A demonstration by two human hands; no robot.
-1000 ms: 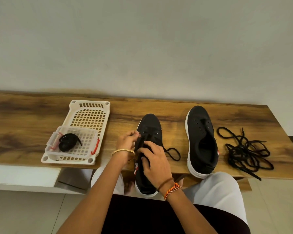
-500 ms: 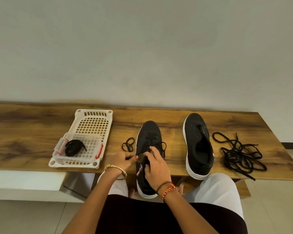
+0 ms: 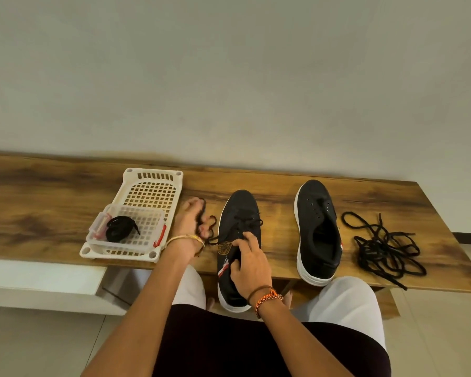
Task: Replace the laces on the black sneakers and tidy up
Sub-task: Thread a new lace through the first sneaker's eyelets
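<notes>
Left hand [image 3: 192, 221] pulls lace [image 3: 211, 235] sideways between sneaker [image 3: 238, 213] and basket [image 3: 152, 186].

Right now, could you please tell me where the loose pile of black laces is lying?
The loose pile of black laces lies at the right end of the wooden bench, just right of the unlaced sneaker.

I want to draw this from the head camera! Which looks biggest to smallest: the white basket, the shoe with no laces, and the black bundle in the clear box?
1. White basket and unlaced sneaker: look about alike, unsure which is bigger.
2. Black lace bundle in the clear box: smallest.
</notes>
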